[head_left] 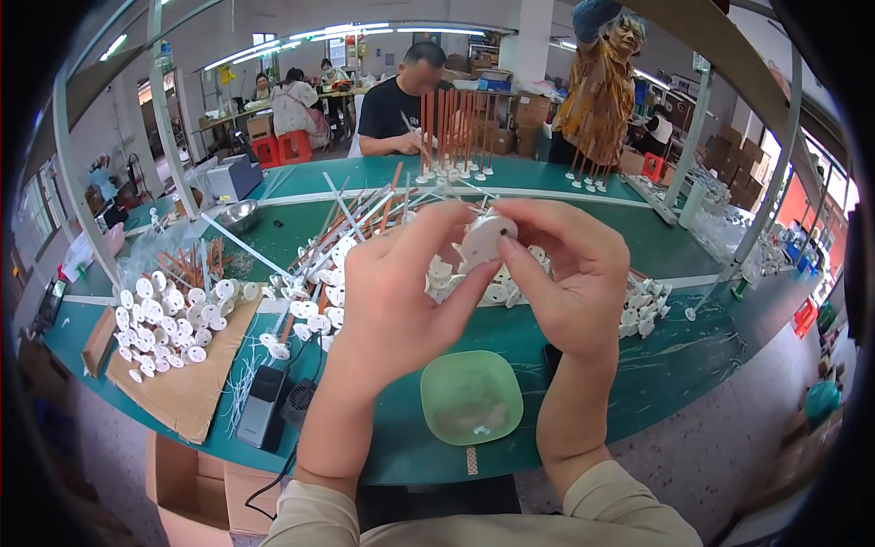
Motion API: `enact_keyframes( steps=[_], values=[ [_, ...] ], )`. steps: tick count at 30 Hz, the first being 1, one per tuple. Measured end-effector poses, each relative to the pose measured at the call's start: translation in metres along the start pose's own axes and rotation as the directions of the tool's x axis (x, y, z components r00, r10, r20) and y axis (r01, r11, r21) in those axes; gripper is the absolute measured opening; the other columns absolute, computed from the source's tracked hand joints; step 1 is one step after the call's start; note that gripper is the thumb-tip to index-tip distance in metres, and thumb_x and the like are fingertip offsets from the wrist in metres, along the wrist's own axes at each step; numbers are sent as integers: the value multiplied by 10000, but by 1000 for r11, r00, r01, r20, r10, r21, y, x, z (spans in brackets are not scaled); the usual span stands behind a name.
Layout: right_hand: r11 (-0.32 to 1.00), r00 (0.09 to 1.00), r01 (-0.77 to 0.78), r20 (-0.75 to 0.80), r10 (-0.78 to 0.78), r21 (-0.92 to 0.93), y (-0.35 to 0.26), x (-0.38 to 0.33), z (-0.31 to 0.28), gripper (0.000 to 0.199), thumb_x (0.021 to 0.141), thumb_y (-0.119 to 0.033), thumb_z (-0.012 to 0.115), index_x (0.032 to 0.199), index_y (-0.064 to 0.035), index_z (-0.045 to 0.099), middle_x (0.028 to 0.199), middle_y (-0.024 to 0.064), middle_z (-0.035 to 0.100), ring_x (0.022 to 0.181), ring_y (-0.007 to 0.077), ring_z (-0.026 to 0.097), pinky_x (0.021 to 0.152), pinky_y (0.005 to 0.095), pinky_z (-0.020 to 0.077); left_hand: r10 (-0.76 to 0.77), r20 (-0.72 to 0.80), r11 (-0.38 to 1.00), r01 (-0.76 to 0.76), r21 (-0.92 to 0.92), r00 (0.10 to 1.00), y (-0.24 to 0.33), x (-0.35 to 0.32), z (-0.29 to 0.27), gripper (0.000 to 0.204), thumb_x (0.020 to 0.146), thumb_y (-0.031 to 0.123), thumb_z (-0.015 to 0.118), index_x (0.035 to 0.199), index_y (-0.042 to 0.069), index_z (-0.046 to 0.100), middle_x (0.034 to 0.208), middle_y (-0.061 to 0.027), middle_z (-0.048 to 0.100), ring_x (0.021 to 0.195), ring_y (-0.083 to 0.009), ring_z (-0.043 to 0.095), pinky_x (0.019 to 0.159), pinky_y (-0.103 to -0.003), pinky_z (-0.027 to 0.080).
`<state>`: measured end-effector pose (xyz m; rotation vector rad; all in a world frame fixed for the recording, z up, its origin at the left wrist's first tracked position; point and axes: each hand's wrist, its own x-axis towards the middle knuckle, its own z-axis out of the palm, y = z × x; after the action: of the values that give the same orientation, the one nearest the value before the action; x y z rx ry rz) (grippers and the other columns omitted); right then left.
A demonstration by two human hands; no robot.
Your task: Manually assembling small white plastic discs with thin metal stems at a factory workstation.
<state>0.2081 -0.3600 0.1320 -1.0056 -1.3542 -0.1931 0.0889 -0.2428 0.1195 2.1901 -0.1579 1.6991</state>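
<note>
A white round disc (pixel 483 242) with a small dark hole near its edge is held up over the middle of the bench. My left hand (pixel 396 287) grips its left side between thumb and fingers. On the other side my right hand (pixel 574 283) pinches it, the thumb tip just below the hole. Behind and beneath my hands lies a heap of similar white discs (pixel 515 290), several joined to brown or grey rods (pixel 342 214). A light green square bowl (pixel 472 360) with small pale bits in it sits below my hands.
More white pieces (pixel 173 319) lie on cardboard (pixel 196 401) at left. Near them are a dark grey power bank (pixel 262 406) and a small fan (pixel 298 399) with a cable. Brown rods (pixel 456 128) stand upright across the bench (pixel 392 456), before a seated co-worker (pixel 387 114). Another person (pixel 592 91) stands at right.
</note>
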Motion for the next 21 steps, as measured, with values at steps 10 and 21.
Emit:
enact_keyframes(
  steps=[10, 21],
  values=[
    [959, 970, 236, -16, -241, -156, 7, -4, 10, 272, 708, 169, 652, 937, 45, 729, 868, 96, 708, 785, 146, 649, 702, 249, 505, 92, 13, 996, -92, 15, 996, 1, -5, 0, 482, 695, 42, 802, 1150, 65, 647, 740, -74, 682, 605, -215, 686, 541, -295, 504],
    [929, 947, 293, -63, -314, -227, 6, -2, 18, 293, 673, 172, 650, 925, 42, 723, 850, 104, 702, 762, 150, 642, 654, 238, 495, 73, -18, 996, -71, 57, 997, -5, -6, -2, 398, 698, 44, 790, 1088, 46, 708, 686, -59, 687, 585, -177, 688, 510, -275, 501]
  ],
)
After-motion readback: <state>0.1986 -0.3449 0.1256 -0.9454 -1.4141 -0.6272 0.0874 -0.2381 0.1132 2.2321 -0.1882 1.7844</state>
